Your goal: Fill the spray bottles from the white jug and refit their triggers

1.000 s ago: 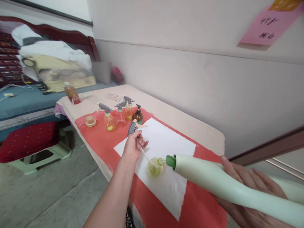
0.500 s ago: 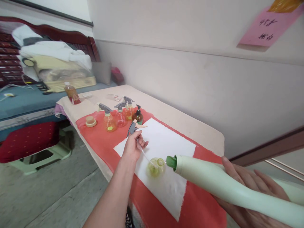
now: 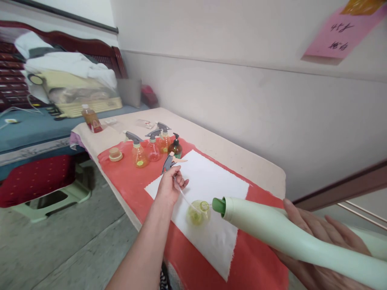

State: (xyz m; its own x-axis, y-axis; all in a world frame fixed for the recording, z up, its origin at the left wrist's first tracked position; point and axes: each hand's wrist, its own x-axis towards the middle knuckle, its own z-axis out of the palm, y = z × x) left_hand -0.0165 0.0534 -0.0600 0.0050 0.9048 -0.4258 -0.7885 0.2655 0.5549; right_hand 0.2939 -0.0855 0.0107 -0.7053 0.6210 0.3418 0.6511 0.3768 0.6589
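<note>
My right hand (image 3: pixel 317 245) grips a large pale green bottle (image 3: pixel 290 237), tilted so its dark green spout (image 3: pixel 218 205) points at the mouth of a small round clear bottle (image 3: pixel 198 213). That small bottle holds some yellow-green liquid and stands on a white cloth (image 3: pixel 208 201). My left hand (image 3: pixel 169 186) is closed on a grey trigger sprayer head (image 3: pixel 167 162), whose thin dip tube (image 3: pixel 186 199) runs down toward the small bottle.
An orange-red mat (image 3: pixel 127 173) covers the beige table (image 3: pixel 236 157). Three small spray bottles (image 3: pixel 151 147), a dark pump bottle (image 3: pixel 175 147), a round lid (image 3: pixel 115 154) and a brown-liquid bottle (image 3: pixel 91 118) stand farther back. A bed (image 3: pixel 36 129) and a stool (image 3: pixel 45 189) are at left.
The big green bottle's spout has crept slightly right and down. My left hand has not moved.
</note>
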